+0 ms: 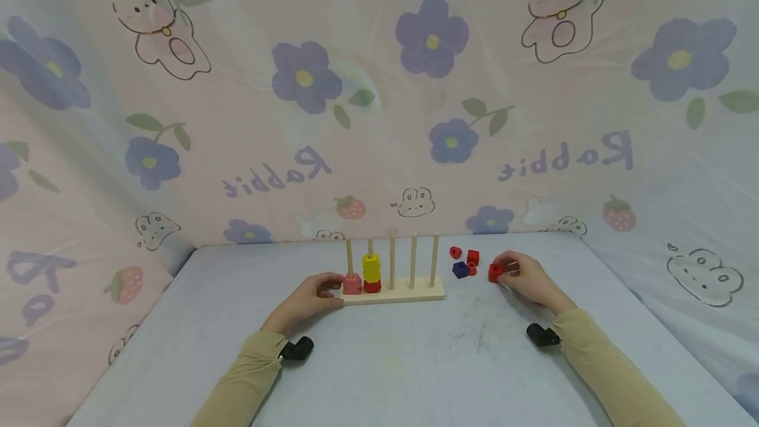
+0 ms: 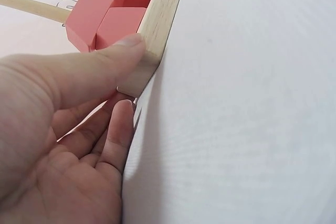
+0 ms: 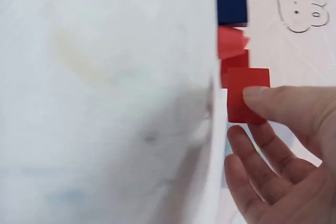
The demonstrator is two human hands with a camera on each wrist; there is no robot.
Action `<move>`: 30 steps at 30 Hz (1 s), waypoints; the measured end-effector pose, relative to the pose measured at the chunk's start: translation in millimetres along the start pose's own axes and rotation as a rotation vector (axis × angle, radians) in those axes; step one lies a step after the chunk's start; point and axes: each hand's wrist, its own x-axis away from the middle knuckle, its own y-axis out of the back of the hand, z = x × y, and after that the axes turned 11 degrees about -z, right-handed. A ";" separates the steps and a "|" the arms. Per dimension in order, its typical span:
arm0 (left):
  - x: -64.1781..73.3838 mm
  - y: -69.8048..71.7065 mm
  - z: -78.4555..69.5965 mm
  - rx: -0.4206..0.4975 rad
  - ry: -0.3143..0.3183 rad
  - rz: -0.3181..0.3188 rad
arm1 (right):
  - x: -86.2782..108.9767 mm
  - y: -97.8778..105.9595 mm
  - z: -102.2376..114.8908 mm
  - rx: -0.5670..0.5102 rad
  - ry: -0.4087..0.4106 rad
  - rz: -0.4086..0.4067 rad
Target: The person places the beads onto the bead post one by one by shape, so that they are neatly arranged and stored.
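Observation:
A wooden peg stand point(image 1: 403, 294) with several upright pegs lies mid-table. My left hand point(image 1: 311, 294) grips its left end, the thumb on the base edge in the left wrist view. Pink blocks point(image 2: 118, 27) are threaded on the leftmost peg, beside that thumb. On the second peg, yellow blocks point(image 1: 371, 267) sit above a red block point(image 1: 372, 286). To the right of the stand, my right hand point(image 1: 528, 275) pinches a red block point(image 3: 244, 106) between thumb and fingers. The block's far side is hidden.
Near the right hand lie a dark blue block point(image 1: 460, 269), a red cube point(image 1: 473, 257) and two small red pieces, one at the back point(image 1: 455, 252). A patterned cloth point(image 1: 379, 117) hangs behind the white tabletop point(image 1: 385, 368).

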 end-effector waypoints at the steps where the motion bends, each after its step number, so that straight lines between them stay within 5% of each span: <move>1: 0.1 0.1 0.2 0.000 0.001 0.001 | -0.9 1.5 2.2 -0.002 0.002 -0.007; 15: 0.5 1.5 3.3 0.004 -0.010 0.003 | -31.2 18.9 85.5 -0.187 0.078 -0.099; 23: -0.6 2.2 1.7 -0.007 -0.001 0.001 | -41.6 -7.9 134.2 -0.394 0.198 -0.138; 30: 0.7 1.7 -1.0 -0.007 -0.004 0.014 | -45.0 -31.7 178.4 -0.539 0.237 -0.086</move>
